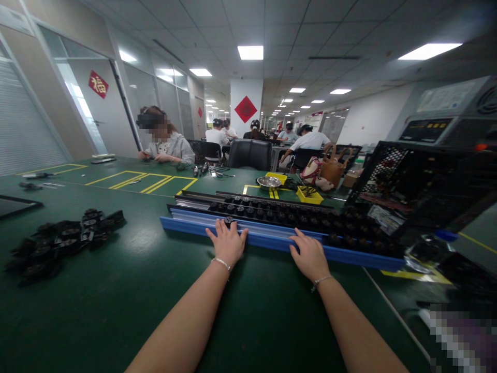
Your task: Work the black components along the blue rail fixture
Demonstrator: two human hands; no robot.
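Observation:
A long blue rail (267,241) lies across the table before me, with a pale channel along its left part and black parts in its right part. My left hand (227,242) rests on the rail's front edge with its fingers spread. Its fingertips reach a small black part with a round hub (230,220); whether they touch it I cannot tell. Farther right, my right hand (310,255) lies over the rail's edge, fingers apart and holding nothing visible. Behind the rail, similar rails carry rows of black round-hubbed parts (267,211).
Loose black parts form a pile (70,238) on the left. A metal bowl (268,182) and yellow trays (309,196) stand behind the rails. An open computer case (419,191) and a clear bottle (429,251) flank the right. A person (166,140) sits across the table.

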